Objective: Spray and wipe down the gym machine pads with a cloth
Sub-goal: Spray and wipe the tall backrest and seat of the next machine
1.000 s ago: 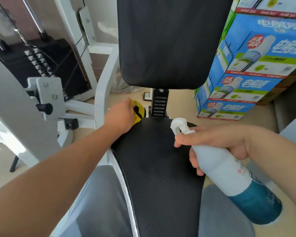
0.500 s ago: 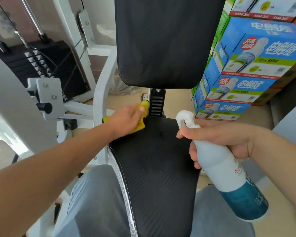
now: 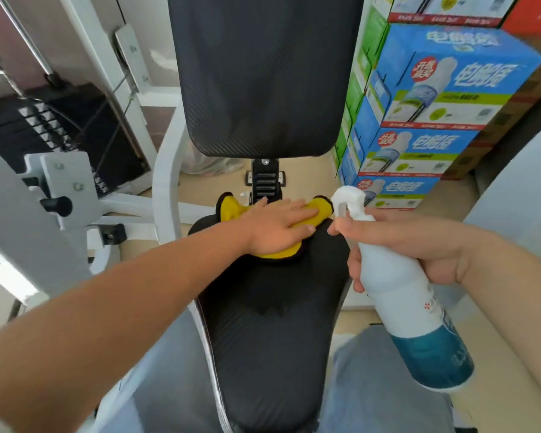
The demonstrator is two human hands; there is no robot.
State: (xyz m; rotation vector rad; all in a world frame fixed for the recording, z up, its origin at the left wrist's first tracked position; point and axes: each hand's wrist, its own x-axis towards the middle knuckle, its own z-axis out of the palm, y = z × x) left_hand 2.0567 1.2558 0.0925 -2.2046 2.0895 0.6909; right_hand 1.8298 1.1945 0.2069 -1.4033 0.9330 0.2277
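Observation:
My left hand (image 3: 278,226) lies flat with straight fingers on a yellow cloth (image 3: 231,209), pressing it onto the far end of the black seat pad (image 3: 272,339). The cloth spreads out on both sides of the hand. My right hand (image 3: 419,245) grips a white and teal spray bottle (image 3: 419,323) just right of the seat, nozzle near the cloth's right corner, index finger by the trigger. The black back pad (image 3: 263,73) stands upright behind the seat.
The machine's white frame (image 3: 166,182) and a black weight stack (image 3: 44,126) stand to the left. Stacked blue cartons (image 3: 434,104) rise close on the right. My legs in grey trousers (image 3: 169,385) straddle the seat. Beige floor lies beneath.
My left hand has slid the yellow cloth rightward across the seat's far end, from its left corner to the middle. The cloth has spread out flatter. The bottle stays beside the seat.

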